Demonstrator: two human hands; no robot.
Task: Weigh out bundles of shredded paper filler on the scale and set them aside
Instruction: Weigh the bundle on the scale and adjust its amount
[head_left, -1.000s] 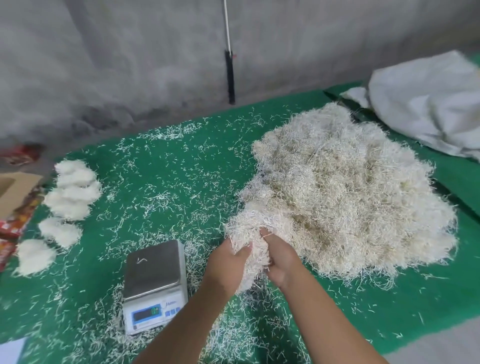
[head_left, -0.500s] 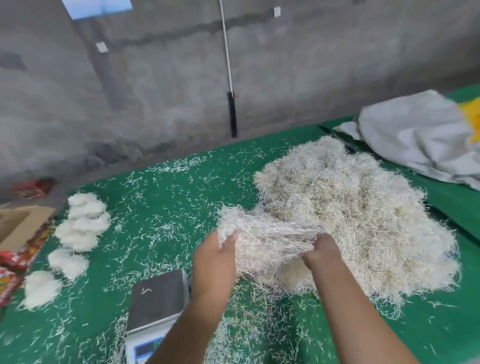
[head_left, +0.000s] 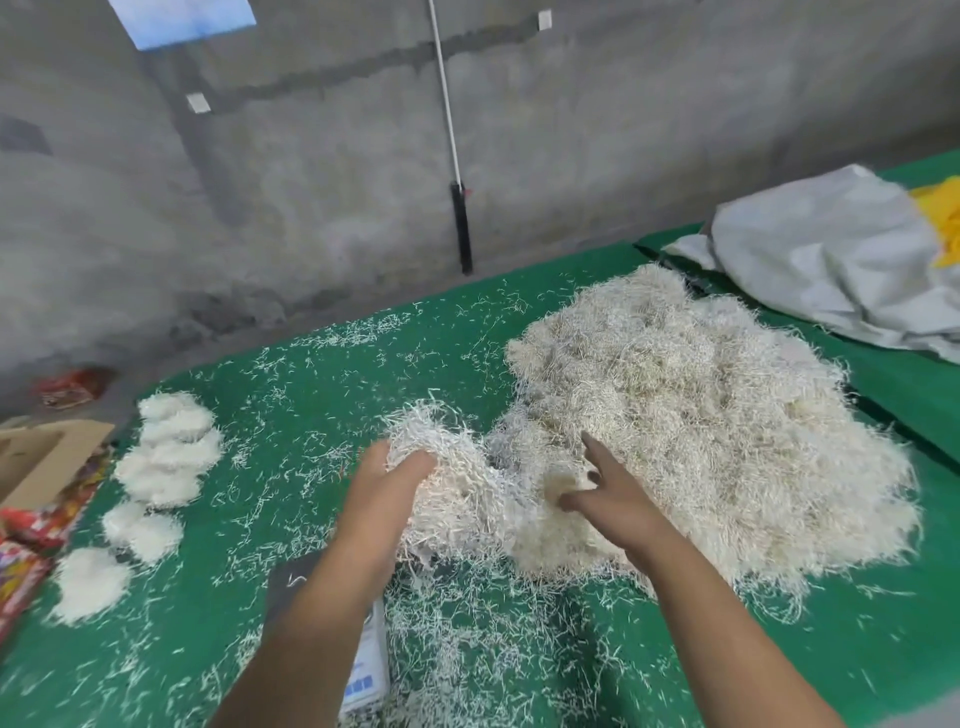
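Observation:
A big heap of off-white shredded paper filler (head_left: 701, 415) lies on the green table cover (head_left: 322, 395). My left hand (head_left: 387, 486) grips a torn-off bundle of filler (head_left: 447, 467) at the heap's left edge. My right hand (head_left: 602, 493) hovers over the heap's near left part with fingers spread and holds nothing. The scale (head_left: 363, 675) sits under my left forearm; only its dark platform corner and a bit of its white front with blue buttons show. Several white weighed bundles (head_left: 166, 462) lie in a row at the left.
Loose paper shreds cover the green surface around the scale and heap. A grey-white sack (head_left: 831, 270) with something yellow lies at the back right. A cardboard box (head_left: 36, 462) and red wrappers sit at the left edge. A concrete wall with a pole stands behind.
Both hands pulled a clump off the heap. The right hand has let go and opened over the heap, while the left keeps the bundle. The camera tilted up, so the scale is mostly hidden.

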